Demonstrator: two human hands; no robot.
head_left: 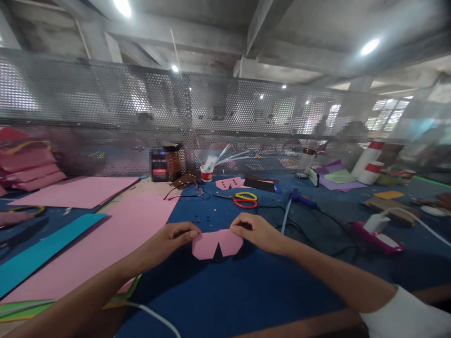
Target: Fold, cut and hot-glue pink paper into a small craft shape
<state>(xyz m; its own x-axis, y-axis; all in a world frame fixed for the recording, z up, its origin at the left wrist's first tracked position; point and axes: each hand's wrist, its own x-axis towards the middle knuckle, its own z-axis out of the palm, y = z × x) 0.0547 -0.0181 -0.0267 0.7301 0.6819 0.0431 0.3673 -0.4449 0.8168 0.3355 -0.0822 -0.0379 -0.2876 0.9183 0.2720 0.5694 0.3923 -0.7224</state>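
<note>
A pink paper cutout (207, 245), shaped like an eye mask with a V notch at its lower middle, is held up over the blue table. My left hand (179, 233) pinches its upper left corner. At the upper right corner, my right hand (252, 229) grips it between thumb and fingers. Beyond the hands lie scissors (245, 201) with one yellow and one red handle. A similar pink cutout with dark dots (229, 183) rests farther back, beside dark paper pieces (260, 183).
Large pink sheets (134, 230) and a teal strip (45, 249) cover the left side. Eyeglasses (186, 191) and a paper cup (206, 173) with clear sticks stand behind. To the right are a blue glue gun (303, 199), cables and a magenta power strip (378, 238).
</note>
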